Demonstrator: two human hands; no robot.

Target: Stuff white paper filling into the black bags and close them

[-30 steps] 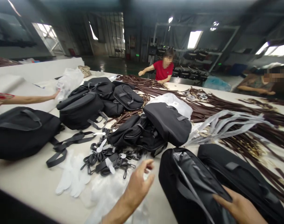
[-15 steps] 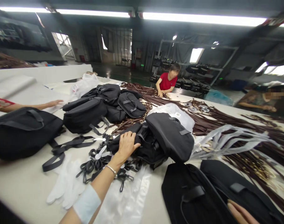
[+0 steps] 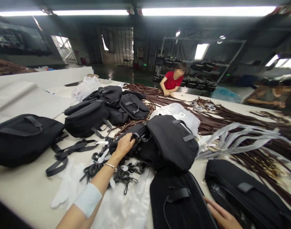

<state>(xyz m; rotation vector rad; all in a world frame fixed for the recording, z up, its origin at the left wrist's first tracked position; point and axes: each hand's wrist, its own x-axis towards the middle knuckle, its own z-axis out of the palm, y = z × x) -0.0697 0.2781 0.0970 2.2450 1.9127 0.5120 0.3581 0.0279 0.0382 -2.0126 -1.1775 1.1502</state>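
My left hand [image 3: 123,144] has its fingers curled over the near end of a black bag [image 3: 137,129] in the middle pile. Another black bag [image 3: 173,140] with a webbing handle lies on top of that pile, just right of the hand. At the lower right, my right hand [image 3: 220,212] grips the side edge of a flat black bag [image 3: 176,203]; part of its grip is hidden. Under my left wrist lie black cord straps with clips [image 3: 126,176] and white tags. A further black bag [image 3: 245,190] rests right of my right hand.
More black bags [image 3: 87,119] are piled at the back left, and one large black bag [image 3: 23,136] sits far left. White gloves [image 3: 66,187] and clear plastic [image 3: 126,206] lie in front. Brown straps [image 3: 222,117] spread rightward. A co-worker in red [image 3: 172,82] leans on the far side.
My right hand has moved left with the flat bag, opening a gap from the bag at right. My left hand has shifted slightly left. Another person's arm at far left has left the view.
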